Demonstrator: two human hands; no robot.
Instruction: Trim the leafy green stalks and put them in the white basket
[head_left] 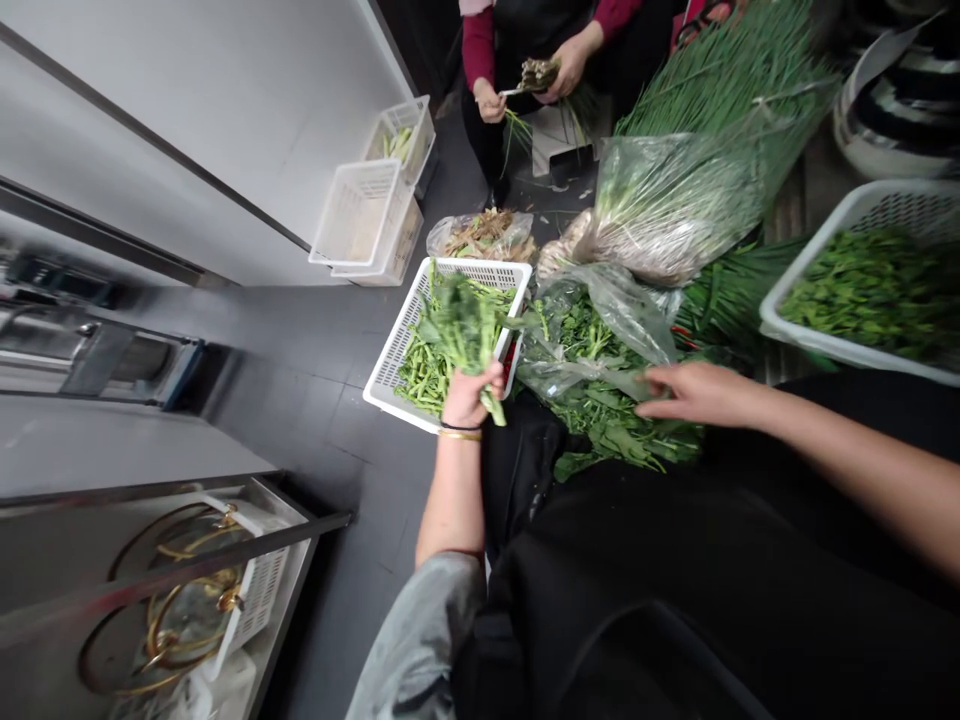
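Left hand (470, 397), forearm pointing forward, clasps leafy stalks (466, 325) over the white basket's (401, 410) near edge; right hand's (686, 392) fingers meet plastic bag (634, 312), grip unclear.

A dark grey tiled floor (319, 410) is bordered by smooth pale panels (255, 100) — at lower left, a metal-framed shelf (300, 533) is seen.
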